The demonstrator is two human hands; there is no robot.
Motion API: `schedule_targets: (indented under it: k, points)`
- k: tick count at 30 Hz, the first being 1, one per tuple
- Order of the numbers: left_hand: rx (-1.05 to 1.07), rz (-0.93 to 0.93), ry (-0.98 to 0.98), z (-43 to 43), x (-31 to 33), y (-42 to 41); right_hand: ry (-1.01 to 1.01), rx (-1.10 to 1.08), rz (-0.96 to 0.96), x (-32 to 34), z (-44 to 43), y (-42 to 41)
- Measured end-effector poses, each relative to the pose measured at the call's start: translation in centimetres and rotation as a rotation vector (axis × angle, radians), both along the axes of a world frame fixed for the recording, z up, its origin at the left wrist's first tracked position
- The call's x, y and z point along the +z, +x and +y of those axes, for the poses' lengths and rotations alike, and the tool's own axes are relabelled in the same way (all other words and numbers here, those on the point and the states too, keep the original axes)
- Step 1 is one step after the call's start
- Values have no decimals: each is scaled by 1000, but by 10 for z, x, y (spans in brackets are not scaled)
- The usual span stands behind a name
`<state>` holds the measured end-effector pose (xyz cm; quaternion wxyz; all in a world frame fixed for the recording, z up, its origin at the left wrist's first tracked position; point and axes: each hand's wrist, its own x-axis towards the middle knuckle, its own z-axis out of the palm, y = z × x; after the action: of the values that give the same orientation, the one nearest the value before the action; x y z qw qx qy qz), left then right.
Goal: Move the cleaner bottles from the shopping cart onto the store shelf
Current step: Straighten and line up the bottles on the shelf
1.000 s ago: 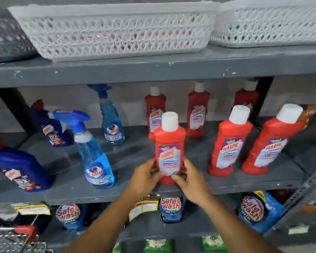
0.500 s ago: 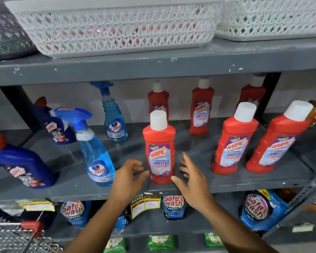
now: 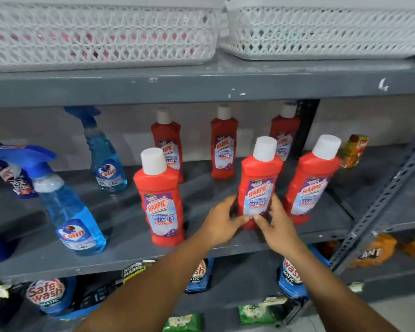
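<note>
On the grey middle shelf (image 3: 130, 257) stand several red Harpic bottles with white caps. My left hand (image 3: 219, 221) and my right hand (image 3: 274, 226) both clasp the base of the middle front Harpic bottle (image 3: 259, 178), which stands upright on the shelf. A second front bottle (image 3: 159, 200) stands free to its left, a third (image 3: 309, 183) leans just to its right. Three darker red bottles, such as the one at the back centre (image 3: 223, 144), line the back wall. The shopping cart is out of view.
Two blue Colin spray bottles (image 3: 72, 212) (image 3: 106, 159) and dark blue bottles (image 3: 15, 173) fill the shelf's left. White lattice baskets (image 3: 101, 37) sit on the shelf above. Safe Wash pouches (image 3: 46, 295) lie below. A slotted steel upright (image 3: 381, 202) stands at right.
Both hands let go of the left front Harpic bottle, swung right and closed around the neighbouring bottle. The view has also shifted to the right.
</note>
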<state>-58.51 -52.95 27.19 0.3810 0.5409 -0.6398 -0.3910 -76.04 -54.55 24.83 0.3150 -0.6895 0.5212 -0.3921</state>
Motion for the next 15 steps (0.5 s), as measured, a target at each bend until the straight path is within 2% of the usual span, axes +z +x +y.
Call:
schedule_targets:
  k: [5,15]
  points:
    - [118,97,1,3,-10,15,22,35,-56,-1,9,14]
    - [92,81,-10,16,-7,25,34,55,-116,-1,17,28]
